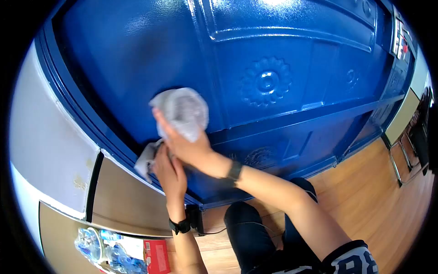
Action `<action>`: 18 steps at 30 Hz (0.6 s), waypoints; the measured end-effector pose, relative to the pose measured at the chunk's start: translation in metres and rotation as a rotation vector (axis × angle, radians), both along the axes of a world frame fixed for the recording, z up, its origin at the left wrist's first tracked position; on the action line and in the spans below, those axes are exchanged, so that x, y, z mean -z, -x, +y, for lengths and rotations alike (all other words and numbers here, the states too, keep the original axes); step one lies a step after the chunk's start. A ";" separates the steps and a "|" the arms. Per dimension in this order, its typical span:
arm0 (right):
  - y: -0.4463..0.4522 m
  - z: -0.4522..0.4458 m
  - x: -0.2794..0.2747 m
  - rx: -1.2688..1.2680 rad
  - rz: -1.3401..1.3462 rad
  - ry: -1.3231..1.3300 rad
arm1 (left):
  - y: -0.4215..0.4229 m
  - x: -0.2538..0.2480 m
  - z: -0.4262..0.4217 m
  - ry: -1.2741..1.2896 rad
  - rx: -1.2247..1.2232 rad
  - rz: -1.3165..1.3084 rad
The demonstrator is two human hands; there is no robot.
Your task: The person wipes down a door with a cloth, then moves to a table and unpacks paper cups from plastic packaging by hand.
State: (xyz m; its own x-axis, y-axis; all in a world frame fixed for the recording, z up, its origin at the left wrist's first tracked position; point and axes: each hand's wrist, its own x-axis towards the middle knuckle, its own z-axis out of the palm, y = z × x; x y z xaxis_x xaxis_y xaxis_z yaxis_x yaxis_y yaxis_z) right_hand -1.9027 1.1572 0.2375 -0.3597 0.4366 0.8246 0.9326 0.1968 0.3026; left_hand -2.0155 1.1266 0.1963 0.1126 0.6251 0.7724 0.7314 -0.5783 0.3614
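A pale grey cloth (187, 102), bunched and slightly blurred, is against the blue door (132, 77). My right hand (189, 146) grips it from below, its fingers along the cloth's near side. Lower and to the left, my left hand (169, 176) is closed on another grey bit of cloth (146, 160) near the door's frame. I cannot tell whether both bits belong to one cloth. The two hands overlap at the fingers. Each wrist wears a dark band.
The door has raised panels and a round flower moulding (267, 82). To the left is a white wall (59, 132) with a tan lower part. Plastic bottles (121, 258) and a red box (156, 256) stand at lower left. A metal-legged chair (410, 146) stands right on the wooden floor (365, 182).
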 end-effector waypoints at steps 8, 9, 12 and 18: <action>0.036 0.031 0.000 -0.434 0.049 -0.072 | 0.007 0.019 0.011 -0.130 -0.175 -0.083; 0.036 0.030 0.000 -0.441 0.062 -0.103 | 0.009 0.020 0.013 -0.132 -0.167 -0.056; 0.017 0.019 -0.003 -0.460 0.071 -0.202 | 0.003 0.014 0.003 0.013 -0.158 0.036; -0.099 -0.036 -0.005 -0.214 -0.044 0.282 | -0.079 -0.006 -0.023 0.044 0.178 0.271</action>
